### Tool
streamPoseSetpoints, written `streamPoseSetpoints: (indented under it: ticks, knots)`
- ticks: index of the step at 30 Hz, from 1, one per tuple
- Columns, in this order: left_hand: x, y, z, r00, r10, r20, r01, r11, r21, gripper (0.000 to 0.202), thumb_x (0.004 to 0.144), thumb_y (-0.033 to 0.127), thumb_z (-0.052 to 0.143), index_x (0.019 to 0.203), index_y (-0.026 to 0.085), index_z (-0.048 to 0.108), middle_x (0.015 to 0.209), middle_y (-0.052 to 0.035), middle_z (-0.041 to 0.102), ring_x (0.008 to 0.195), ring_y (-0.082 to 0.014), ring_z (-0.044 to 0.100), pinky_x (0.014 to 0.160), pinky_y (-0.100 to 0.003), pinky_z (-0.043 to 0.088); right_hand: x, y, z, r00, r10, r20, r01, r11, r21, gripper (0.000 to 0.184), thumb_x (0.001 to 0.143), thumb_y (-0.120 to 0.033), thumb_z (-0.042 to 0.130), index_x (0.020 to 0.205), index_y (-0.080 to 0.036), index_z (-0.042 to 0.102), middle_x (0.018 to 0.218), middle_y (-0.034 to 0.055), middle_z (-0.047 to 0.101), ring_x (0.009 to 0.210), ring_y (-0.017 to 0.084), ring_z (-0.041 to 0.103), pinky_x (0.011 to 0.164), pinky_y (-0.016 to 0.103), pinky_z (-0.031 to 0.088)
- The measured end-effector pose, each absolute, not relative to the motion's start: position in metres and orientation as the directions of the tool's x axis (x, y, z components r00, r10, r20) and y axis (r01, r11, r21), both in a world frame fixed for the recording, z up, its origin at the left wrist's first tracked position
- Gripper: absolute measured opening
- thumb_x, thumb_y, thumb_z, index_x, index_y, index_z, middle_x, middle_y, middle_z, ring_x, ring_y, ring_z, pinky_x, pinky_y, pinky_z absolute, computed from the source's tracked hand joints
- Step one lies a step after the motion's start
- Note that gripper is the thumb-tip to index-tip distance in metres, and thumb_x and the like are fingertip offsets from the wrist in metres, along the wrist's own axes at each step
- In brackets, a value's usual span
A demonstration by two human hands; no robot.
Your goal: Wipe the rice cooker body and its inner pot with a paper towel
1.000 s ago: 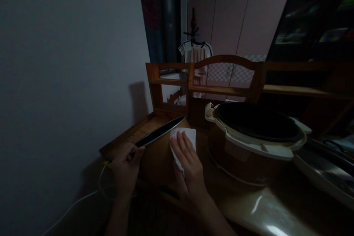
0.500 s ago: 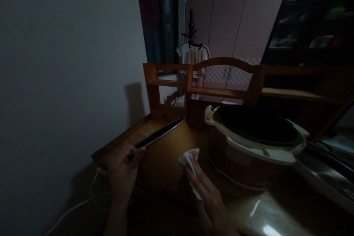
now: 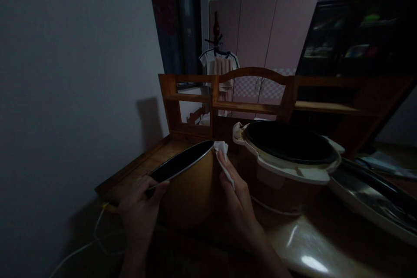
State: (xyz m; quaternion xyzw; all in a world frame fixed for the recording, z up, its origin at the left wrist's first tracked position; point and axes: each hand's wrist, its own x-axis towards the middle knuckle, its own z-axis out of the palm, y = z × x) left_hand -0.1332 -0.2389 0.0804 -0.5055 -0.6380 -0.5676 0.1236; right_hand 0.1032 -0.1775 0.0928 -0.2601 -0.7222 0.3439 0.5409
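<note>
Left hand (image 3: 139, 206) gripping pot (image 3: 192, 186), right (image 3: 239, 195) holding cloth (image 3: 221, 146)

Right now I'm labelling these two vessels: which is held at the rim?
The tan pot, pinched by the left hand; the white-rimmed cooker stands unheld to its right.

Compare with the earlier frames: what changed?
The right hand moved the white cloth down the outside of the pot, then up to its rim's far end. More of the pot's dark inside shows. Unchanged: left hand gripping the rim; cooker in place.
</note>
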Motion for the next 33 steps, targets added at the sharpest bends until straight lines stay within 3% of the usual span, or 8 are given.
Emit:
streamPoseSetpoints:
  ticks: [4,15,22,29,33]
  knots:
    - [-0.126,-0.232,0.083,-0.432,0.459,0.776,0.81,-0.181,0.558,0.053,0.088,0.068,0.066,0.064,0.021,0.056,0.07,0.0006,0.056,0.07,-0.0178,0.055,0.073,-0.031,0.041,0.092,-0.18,0.091,-0.341,0.685,0.644,0.019,0.69,-0.724,0.053,0.113,-0.038,0.038,0.165,-0.041,0.03,0.175,-0.0072,0.018,0.164,0.022,0.012,0.136,0.051,0.011]
    - [-0.122,-0.217,0.1,-0.472,0.481,0.739,0.776,-0.171,0.608,0.048,0.089,0.064,0.067,0.066,0.022,0.058,0.069,0.0004,0.056,0.066,-0.0176,0.052,0.069,-0.031,0.041,0.093,-0.189,0.066,-0.476,0.45,0.755,0.055,0.872,-0.486,0.065,0.109,-0.02,0.037,0.169,-0.036,0.017,0.177,0.0008,0.019,0.164,0.024,0.014,0.134,0.056,0.014]
    - [-0.118,-0.199,0.12,-0.411,0.587,0.698,0.764,-0.195,0.615,0.048,0.086,0.063,0.069,0.065,0.022,0.058,0.069,0.0006,0.059,0.067,-0.0172,0.054,0.07,-0.031,0.042,0.109,-0.186,0.059,-0.46,0.518,0.721,-0.012,0.809,-0.588,0.056,0.111,-0.026,0.041,0.165,-0.039,0.033,0.175,-0.0025,0.026,0.164,0.022,0.017,0.135,0.052,0.014]
    - [-0.115,-0.188,0.13,-0.432,0.614,0.66,0.766,-0.137,0.628,0.05,0.082,0.069,0.067,0.065,0.022,0.062,0.069,-0.0007,0.063,0.072,-0.0193,0.059,0.073,-0.031,0.044,0.124,-0.186,0.06,-0.519,0.531,0.67,0.105,0.818,-0.566,0.058,0.109,-0.02,0.041,0.165,-0.034,0.034,0.175,-0.001,0.025,0.164,0.022,0.018,0.134,0.052,0.02]
    - [-0.118,-0.186,0.131,-0.477,0.603,0.639,0.749,-0.102,0.655,0.048,0.081,0.07,0.066,0.072,0.023,0.067,0.078,-0.0018,0.07,0.077,-0.0213,0.064,0.078,-0.032,0.047,0.128,-0.189,0.054,-0.543,0.537,0.646,0.14,0.816,-0.561,0.06,0.109,-0.02,0.04,0.166,-0.033,0.031,0.175,-0.0001,0.024,0.164,0.024,0.015,0.134,0.054,0.02]
